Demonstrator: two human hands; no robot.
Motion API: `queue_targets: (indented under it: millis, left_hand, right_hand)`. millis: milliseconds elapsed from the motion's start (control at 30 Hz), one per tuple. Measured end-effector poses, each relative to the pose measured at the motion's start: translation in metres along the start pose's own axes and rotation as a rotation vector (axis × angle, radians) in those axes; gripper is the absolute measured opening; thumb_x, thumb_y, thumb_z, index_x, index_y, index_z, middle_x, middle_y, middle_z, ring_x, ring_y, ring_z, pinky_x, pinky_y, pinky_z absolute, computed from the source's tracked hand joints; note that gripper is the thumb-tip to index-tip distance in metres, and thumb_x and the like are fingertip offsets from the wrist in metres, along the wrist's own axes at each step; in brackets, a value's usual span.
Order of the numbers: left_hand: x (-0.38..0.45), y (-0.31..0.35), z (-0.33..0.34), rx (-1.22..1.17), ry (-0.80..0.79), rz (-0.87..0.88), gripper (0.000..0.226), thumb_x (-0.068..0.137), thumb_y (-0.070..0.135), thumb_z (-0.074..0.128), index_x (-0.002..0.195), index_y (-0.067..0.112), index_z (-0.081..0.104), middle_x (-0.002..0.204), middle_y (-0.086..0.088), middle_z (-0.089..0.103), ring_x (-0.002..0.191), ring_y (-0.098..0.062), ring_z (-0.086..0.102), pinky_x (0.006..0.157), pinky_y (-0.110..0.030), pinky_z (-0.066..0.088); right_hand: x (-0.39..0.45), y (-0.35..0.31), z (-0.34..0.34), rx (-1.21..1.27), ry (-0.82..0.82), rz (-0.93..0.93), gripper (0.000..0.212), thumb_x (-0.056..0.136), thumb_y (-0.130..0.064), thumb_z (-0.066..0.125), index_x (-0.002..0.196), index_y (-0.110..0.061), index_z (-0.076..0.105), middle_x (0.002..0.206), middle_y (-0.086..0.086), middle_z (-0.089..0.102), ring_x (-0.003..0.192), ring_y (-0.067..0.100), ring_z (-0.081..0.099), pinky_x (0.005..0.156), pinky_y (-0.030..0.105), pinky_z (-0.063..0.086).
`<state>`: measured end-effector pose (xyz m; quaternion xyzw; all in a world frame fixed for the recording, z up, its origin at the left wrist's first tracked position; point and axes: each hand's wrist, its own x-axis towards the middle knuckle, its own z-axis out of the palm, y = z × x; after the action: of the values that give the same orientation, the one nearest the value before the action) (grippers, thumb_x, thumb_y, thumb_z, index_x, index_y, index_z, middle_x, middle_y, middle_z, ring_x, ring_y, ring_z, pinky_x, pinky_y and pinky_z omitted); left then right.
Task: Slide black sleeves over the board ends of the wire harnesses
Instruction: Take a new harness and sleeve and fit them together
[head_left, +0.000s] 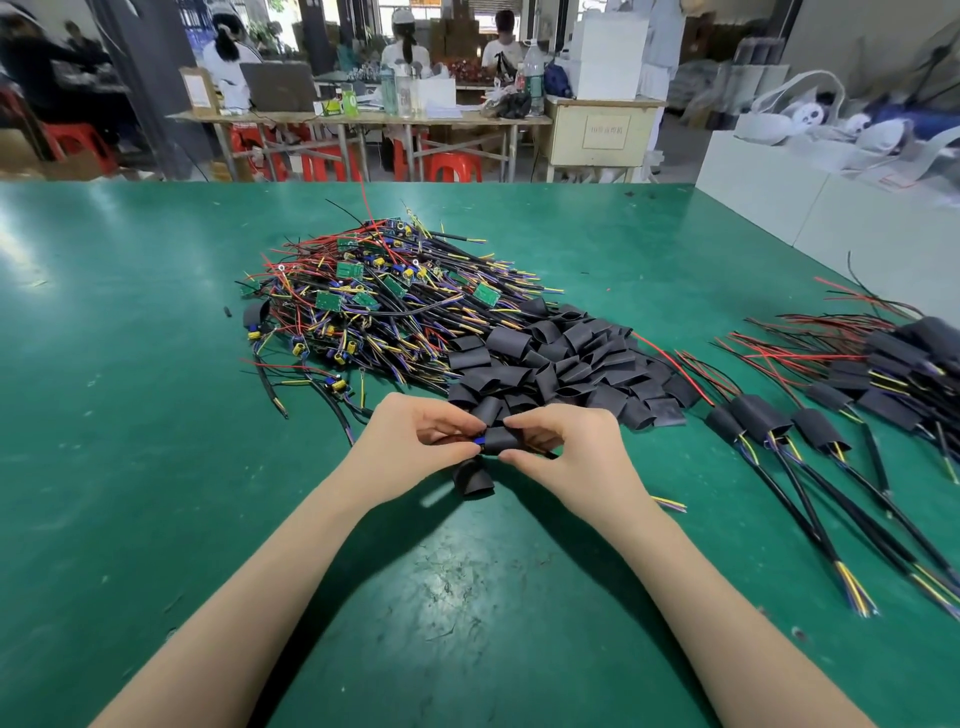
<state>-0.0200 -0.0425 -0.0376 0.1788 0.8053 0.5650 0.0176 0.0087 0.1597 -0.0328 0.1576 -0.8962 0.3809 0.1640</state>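
Mid-tabletop, near edge: left hand (415, 436) and right hand (563, 447) both pinch one black sleeve (501, 439). Loose sleeve pile (561, 364) just behind; unsleeved harnesses (374, 296) beyond; finished harnesses (831, 415) toward right edge.

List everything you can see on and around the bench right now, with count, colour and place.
bare harnesses: one big heap, red, black and yellow wires with green boards, table centre.
loose sleeves: one pile, black, right of that heap.
sleeved harnesses: many, black sleeves on, right side of table.
single sleeve: one, black, on the table below the hands.
held sleeve: one, black, between both hands, a blue part at its left end.
table: one, green.
stools: several, red, behind the table.
people: three seated, at the far bench.
left hand: fingers pinch the harness end.
right hand: fingers grip the held sleeve.
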Motion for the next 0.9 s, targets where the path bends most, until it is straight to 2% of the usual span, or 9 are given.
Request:
queue_targets:
  millis: [100,200,267,300,367,467,733,900]
  left_hand:
    - [-0.001,0.001,0.000,-0.026,0.026,0.010,0.029,0.077,-0.002,0.078,0.088,0.025,0.077,0.087,0.007,0.077,0.081,-0.007,0.073,0.078,-0.015,0.053]
    - [-0.001,0.003,0.001,-0.122,0.081,0.020,0.024,0.076,0.002,0.080,0.088,0.022,0.077,0.089,0.003,0.077,0.083,-0.009,0.073,0.077,-0.014,0.052]
    - [0.000,0.004,0.004,-0.135,0.092,0.038,0.021,0.075,0.002,0.080,0.090,0.016,0.076,0.089,0.001,0.077,0.084,-0.012,0.073,0.078,-0.016,0.053]
    - [0.000,0.004,0.006,-0.121,0.092,0.047,0.020,0.075,0.001,0.080,0.090,0.014,0.075,0.089,0.000,0.077,0.084,-0.013,0.073,0.079,-0.017,0.053]
    - [0.000,0.003,0.009,-0.097,0.095,0.053,0.020,0.075,-0.001,0.080,0.089,0.012,0.075,0.087,-0.001,0.077,0.084,-0.014,0.073,0.081,-0.019,0.054]
    - [-0.001,0.001,0.013,-0.065,0.110,0.068,0.020,0.075,-0.002,0.079,0.089,0.012,0.075,0.086,-0.001,0.077,0.083,-0.014,0.073,0.081,-0.021,0.055]
    - [-0.003,0.002,0.015,-0.017,0.127,0.116,0.021,0.077,0.000,0.079,0.095,0.010,0.075,0.088,-0.001,0.077,0.084,-0.013,0.073,0.082,-0.022,0.056]
    - [-0.002,0.005,0.011,-0.105,0.170,0.115,0.024,0.076,-0.003,0.078,0.097,0.007,0.073,0.092,-0.003,0.076,0.085,-0.014,0.072,0.079,-0.017,0.053]
  right_hand:
    - [0.001,0.001,-0.001,-0.010,0.000,-0.017,0.034,0.073,-0.018,0.082,0.106,-0.014,0.074,0.089,0.001,0.074,0.079,0.011,0.068,0.080,0.032,0.054]
    - [0.002,0.001,-0.002,0.004,0.080,-0.009,0.043,0.072,-0.019,0.083,0.113,-0.013,0.071,0.095,0.000,0.075,0.085,0.006,0.068,0.085,0.025,0.052]
    - [0.003,0.002,-0.004,-0.045,0.094,0.062,0.050,0.072,-0.030,0.082,0.117,-0.015,0.069,0.098,-0.002,0.074,0.090,0.007,0.069,0.089,0.023,0.050]
    - [0.002,0.002,-0.004,-0.095,0.072,0.094,0.048,0.072,-0.036,0.080,0.116,-0.018,0.070,0.098,-0.002,0.075,0.093,0.009,0.069,0.089,0.026,0.050]
    - [0.001,0.003,-0.004,-0.165,0.021,0.092,0.033,0.076,-0.041,0.075,0.106,-0.026,0.074,0.090,-0.005,0.075,0.088,0.013,0.069,0.084,0.032,0.052]
    - [-0.001,0.000,-0.004,-0.213,-0.022,0.046,0.018,0.081,-0.040,0.069,0.096,-0.030,0.072,0.075,-0.007,0.069,0.077,0.014,0.064,0.074,0.033,0.051]
    - [-0.002,0.001,-0.001,-0.349,-0.084,-0.046,0.025,0.087,-0.042,0.059,0.102,-0.023,0.065,0.084,-0.005,0.068,0.086,0.019,0.061,0.074,0.034,0.047]
    - [-0.001,0.001,-0.002,-0.297,-0.082,-0.083,0.025,0.087,-0.040,0.061,0.101,-0.020,0.067,0.080,-0.004,0.067,0.078,0.020,0.061,0.070,0.035,0.047]
